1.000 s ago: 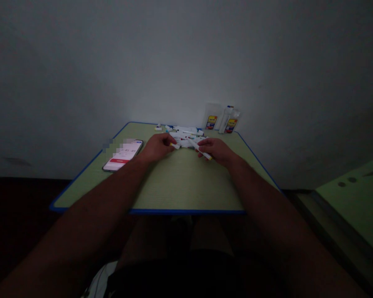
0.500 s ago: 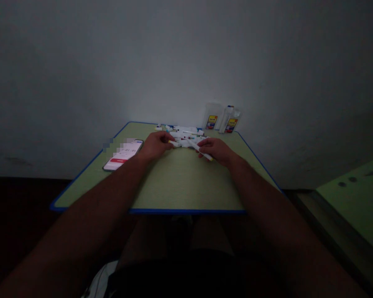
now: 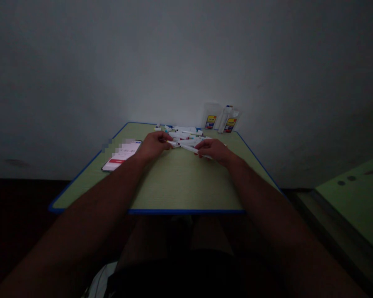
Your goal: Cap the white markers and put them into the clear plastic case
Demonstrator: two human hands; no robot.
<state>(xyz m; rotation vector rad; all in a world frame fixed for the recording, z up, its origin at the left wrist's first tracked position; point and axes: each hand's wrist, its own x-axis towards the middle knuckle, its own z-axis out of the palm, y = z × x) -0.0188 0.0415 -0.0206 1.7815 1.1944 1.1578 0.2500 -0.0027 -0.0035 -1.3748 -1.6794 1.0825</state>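
A white marker (image 3: pixel 189 148) is gripped in my right hand (image 3: pixel 214 150), its dark tip slanting up to the left. My left hand (image 3: pixel 155 145) pinches a short white cap (image 3: pixel 173 143) with a yellow end. The marker's tip is close to the cap's near end; whether they touch I cannot tell. Just behind both hands lies a loose pile of white markers (image 3: pixel 182 135) with coloured ends, some crossing others.
A phone (image 3: pixel 124 155) with a lit screen lies on the left of the blue-edged table (image 3: pixel 186 186). Two clear plastic cases (image 3: pixel 211 115) with yellow labels stand at the back right, against the wall (image 3: pixel 174 62); the right-hand case (image 3: pixel 228 120) holds markers.
My right hand has swung the marker flatter and brought its tip left towards the cap. My left hand has shifted slightly, with the cap still pinched.
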